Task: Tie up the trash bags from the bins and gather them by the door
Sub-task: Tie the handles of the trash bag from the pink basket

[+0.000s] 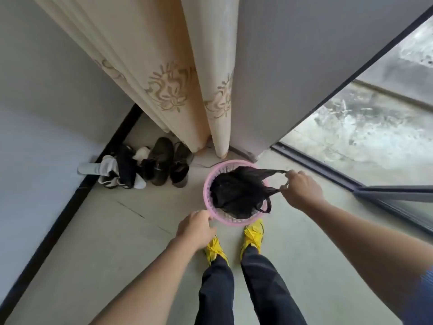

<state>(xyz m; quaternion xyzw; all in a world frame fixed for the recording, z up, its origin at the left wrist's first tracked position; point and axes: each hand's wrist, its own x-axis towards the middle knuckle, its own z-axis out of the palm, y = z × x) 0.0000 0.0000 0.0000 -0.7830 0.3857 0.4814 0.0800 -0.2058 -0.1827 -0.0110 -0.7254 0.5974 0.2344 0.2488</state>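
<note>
A person's right hand [301, 190] grips the handles of a black trash bag [236, 191] still sitting untied in a pink bin [212, 211] whose rim the left hand [195, 228] holds, so tying and carrying remain.
</note>
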